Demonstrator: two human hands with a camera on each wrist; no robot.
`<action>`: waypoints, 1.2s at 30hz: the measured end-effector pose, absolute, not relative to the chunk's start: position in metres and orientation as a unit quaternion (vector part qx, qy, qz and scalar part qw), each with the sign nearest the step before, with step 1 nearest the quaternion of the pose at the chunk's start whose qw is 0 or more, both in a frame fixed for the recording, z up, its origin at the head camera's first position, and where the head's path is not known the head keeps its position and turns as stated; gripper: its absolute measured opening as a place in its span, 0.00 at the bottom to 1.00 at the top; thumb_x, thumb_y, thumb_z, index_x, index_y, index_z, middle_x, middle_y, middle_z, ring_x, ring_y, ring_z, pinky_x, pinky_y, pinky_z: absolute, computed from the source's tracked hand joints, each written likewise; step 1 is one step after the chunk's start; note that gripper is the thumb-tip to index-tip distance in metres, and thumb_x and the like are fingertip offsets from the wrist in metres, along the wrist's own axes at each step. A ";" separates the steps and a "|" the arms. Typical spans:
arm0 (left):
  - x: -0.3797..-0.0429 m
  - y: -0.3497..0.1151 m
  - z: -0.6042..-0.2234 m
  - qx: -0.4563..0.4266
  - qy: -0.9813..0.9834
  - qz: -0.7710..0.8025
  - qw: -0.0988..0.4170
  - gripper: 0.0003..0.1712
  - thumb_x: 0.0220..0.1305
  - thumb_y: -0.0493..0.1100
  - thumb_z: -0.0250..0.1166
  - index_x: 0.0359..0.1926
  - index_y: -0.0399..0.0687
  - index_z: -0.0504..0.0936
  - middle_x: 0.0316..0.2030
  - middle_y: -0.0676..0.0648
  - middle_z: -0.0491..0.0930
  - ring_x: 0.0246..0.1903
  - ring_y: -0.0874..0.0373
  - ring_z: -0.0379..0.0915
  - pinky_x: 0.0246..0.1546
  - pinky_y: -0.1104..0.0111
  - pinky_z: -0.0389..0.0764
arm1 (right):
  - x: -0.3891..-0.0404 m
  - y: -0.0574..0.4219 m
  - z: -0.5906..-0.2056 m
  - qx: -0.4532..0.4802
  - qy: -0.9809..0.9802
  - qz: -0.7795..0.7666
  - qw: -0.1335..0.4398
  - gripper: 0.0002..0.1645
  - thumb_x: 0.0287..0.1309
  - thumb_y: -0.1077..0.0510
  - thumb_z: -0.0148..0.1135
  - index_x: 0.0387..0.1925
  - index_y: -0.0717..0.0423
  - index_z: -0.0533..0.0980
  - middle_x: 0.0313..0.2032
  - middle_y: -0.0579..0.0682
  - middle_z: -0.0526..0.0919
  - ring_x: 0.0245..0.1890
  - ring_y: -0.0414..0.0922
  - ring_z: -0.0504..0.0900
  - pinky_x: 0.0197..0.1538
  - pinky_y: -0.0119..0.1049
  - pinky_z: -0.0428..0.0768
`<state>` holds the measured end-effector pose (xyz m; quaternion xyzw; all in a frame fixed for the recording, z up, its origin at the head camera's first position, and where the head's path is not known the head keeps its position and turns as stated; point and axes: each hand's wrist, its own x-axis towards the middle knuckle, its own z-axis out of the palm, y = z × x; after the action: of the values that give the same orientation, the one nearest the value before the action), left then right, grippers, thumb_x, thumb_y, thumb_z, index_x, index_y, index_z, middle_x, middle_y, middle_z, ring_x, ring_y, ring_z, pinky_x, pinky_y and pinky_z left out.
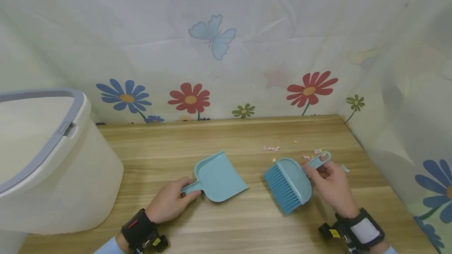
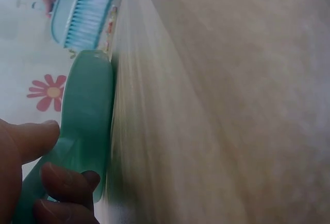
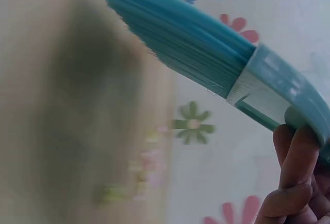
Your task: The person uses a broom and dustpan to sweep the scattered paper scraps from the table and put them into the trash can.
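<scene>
In the head view my left hand (image 1: pixel 173 201) grips the short handle of a light-blue dustpan (image 1: pixel 219 177), whose wide edge faces right over the wooden table. To its right, my right hand (image 1: pixel 332 183) pinches the handle of a matching hand brush (image 1: pixel 294 179), its bristles pointing down and left toward the dustpan. The right wrist view shows the bristles (image 3: pixel 180 33) held above the tabletop. Small pink and yellow paper scraps (image 1: pixel 271 149) lie on the table behind the brush, with a few more near its handle.
A white bin (image 1: pixel 88 175) with a grey-blue rim stands at the left of the wooden table (image 1: pixel 212 136). A white curtain (image 1: pixel 247 66) printed with flowers and a butterfly hangs behind the table and along the right side.
</scene>
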<state>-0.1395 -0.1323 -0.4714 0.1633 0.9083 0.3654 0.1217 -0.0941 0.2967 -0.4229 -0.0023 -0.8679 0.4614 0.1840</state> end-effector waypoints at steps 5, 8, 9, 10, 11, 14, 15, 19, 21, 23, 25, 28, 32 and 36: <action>-0.142 -0.134 -0.472 0.165 0.911 0.359 0.116 0.22 0.68 0.63 0.67 0.53 0.55 0.83 0.40 0.55 0.83 0.27 0.64 0.68 0.27 0.72 0.64 | -0.117 0.290 -0.393 0.055 -0.866 0.425 0.258 0.08 0.67 0.66 0.66 0.46 0.64 0.82 0.37 0.57 0.88 0.26 0.29 0.81 0.26 0.25 0.79; -0.143 -0.134 -0.474 0.165 0.915 0.349 0.113 0.24 0.68 0.65 0.67 0.55 0.57 0.83 0.46 0.54 0.86 0.28 0.65 0.69 0.28 0.72 0.66 | -0.134 0.286 -0.380 0.060 -0.868 0.388 0.305 0.09 0.65 0.65 0.67 0.46 0.63 0.83 0.34 0.58 0.88 0.24 0.29 0.79 0.28 0.20 0.76; -0.144 -0.134 -0.476 0.165 0.917 0.346 0.111 0.24 0.68 0.65 0.67 0.55 0.58 0.83 0.49 0.54 0.86 0.30 0.65 0.70 0.30 0.71 0.68 | -0.139 0.285 -0.377 0.058 -0.870 0.374 0.317 0.09 0.65 0.64 0.68 0.46 0.62 0.83 0.33 0.58 0.88 0.23 0.31 0.78 0.27 0.20 0.74; -0.144 -0.133 -0.477 0.164 0.918 0.345 0.109 0.24 0.68 0.66 0.66 0.56 0.59 0.83 0.51 0.53 0.86 0.32 0.66 0.72 0.33 0.71 0.71 | -0.145 0.284 -0.376 0.052 -0.874 0.356 0.328 0.09 0.65 0.63 0.68 0.46 0.62 0.83 0.31 0.58 0.88 0.22 0.33 0.78 0.27 0.19 0.73; -0.145 -0.133 -0.479 0.164 0.918 0.343 0.108 0.24 0.68 0.66 0.66 0.56 0.60 0.83 0.52 0.53 0.86 0.33 0.66 0.73 0.34 0.70 0.72 | -0.152 0.283 -0.375 0.047 -0.877 0.341 0.336 0.10 0.65 0.61 0.68 0.46 0.61 0.83 0.30 0.58 0.87 0.21 0.36 0.78 0.26 0.19 0.71; -0.146 -0.133 -0.483 0.164 0.919 0.342 0.103 0.23 0.68 0.67 0.65 0.55 0.62 0.84 0.53 0.54 0.86 0.37 0.65 0.75 0.39 0.69 0.74 | -0.170 0.280 -0.379 0.044 -0.890 0.283 0.354 0.10 0.65 0.59 0.68 0.44 0.62 0.83 0.28 0.61 0.88 0.20 0.47 0.82 0.26 0.25 0.72; -0.146 -0.132 -0.484 0.164 0.919 0.344 0.103 0.23 0.68 0.67 0.65 0.54 0.62 0.84 0.52 0.55 0.86 0.37 0.65 0.75 0.38 0.69 0.74 | -0.175 0.279 -0.383 0.046 -0.895 0.264 0.356 0.11 0.65 0.59 0.68 0.44 0.62 0.83 0.28 0.61 0.88 0.20 0.50 0.83 0.26 0.28 0.74; -0.146 -0.133 -0.485 0.169 0.916 0.352 0.098 0.21 0.69 0.66 0.65 0.54 0.62 0.84 0.51 0.55 0.86 0.35 0.64 0.74 0.37 0.70 0.73 | -0.191 0.277 -0.398 0.076 -0.906 0.201 0.363 0.10 0.64 0.61 0.70 0.44 0.63 0.82 0.30 0.62 0.88 0.22 0.54 0.86 0.23 0.44 0.78; -0.146 -0.134 -0.485 0.168 0.914 0.357 0.095 0.19 0.69 0.64 0.66 0.53 0.62 0.84 0.49 0.55 0.86 0.34 0.64 0.74 0.35 0.70 0.72 | -0.196 0.276 -0.406 0.091 -0.910 0.179 0.364 0.10 0.62 0.62 0.72 0.43 0.62 0.82 0.31 0.61 0.89 0.23 0.54 0.87 0.23 0.48 0.79; -0.146 -0.135 -0.484 0.168 0.913 0.360 0.092 0.18 0.69 0.62 0.67 0.52 0.62 0.85 0.47 0.56 0.86 0.33 0.64 0.73 0.34 0.71 0.71 | -0.199 0.273 -0.412 0.102 -0.913 0.160 0.362 0.10 0.60 0.63 0.74 0.42 0.61 0.83 0.31 0.60 0.89 0.23 0.54 0.87 0.23 0.48 0.79; -0.146 -0.135 -0.483 0.167 0.914 0.359 0.089 0.16 0.69 0.61 0.67 0.52 0.63 0.85 0.45 0.58 0.86 0.31 0.64 0.73 0.33 0.71 0.71 | -0.200 0.270 -0.420 0.108 -0.917 0.140 0.357 0.10 0.58 0.63 0.75 0.41 0.61 0.84 0.30 0.58 0.88 0.23 0.53 0.86 0.23 0.48 0.78; -0.147 -0.135 -0.481 0.165 0.916 0.355 0.088 0.16 0.69 0.61 0.68 0.52 0.64 0.86 0.43 0.59 0.86 0.30 0.65 0.72 0.32 0.72 0.70 | -0.200 0.260 -0.428 0.128 -0.923 0.123 0.341 0.10 0.56 0.63 0.76 0.40 0.60 0.86 0.30 0.56 0.88 0.25 0.52 0.86 0.26 0.47 0.79; -0.148 -0.136 -0.479 0.159 0.917 0.355 0.087 0.19 0.69 0.59 0.68 0.55 0.60 0.86 0.46 0.56 0.87 0.31 0.65 0.72 0.33 0.72 0.71 | -0.193 0.235 -0.434 0.175 -0.925 0.121 0.316 0.11 0.55 0.65 0.75 0.42 0.58 0.87 0.32 0.55 0.89 0.29 0.52 0.87 0.32 0.48 0.81; -0.148 -0.137 -0.480 0.154 0.918 0.354 0.089 0.20 0.69 0.59 0.69 0.56 0.58 0.86 0.48 0.55 0.87 0.30 0.65 0.72 0.32 0.72 0.70 | -0.179 0.205 -0.436 0.226 -0.924 0.111 0.287 0.13 0.53 0.66 0.73 0.42 0.57 0.85 0.31 0.52 0.87 0.29 0.49 0.86 0.35 0.47 0.80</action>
<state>-0.1481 -0.1367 -0.4796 0.1536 0.9184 0.3535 0.0894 -0.1794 0.2045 -0.4356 0.2262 -0.9241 0.1114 0.2871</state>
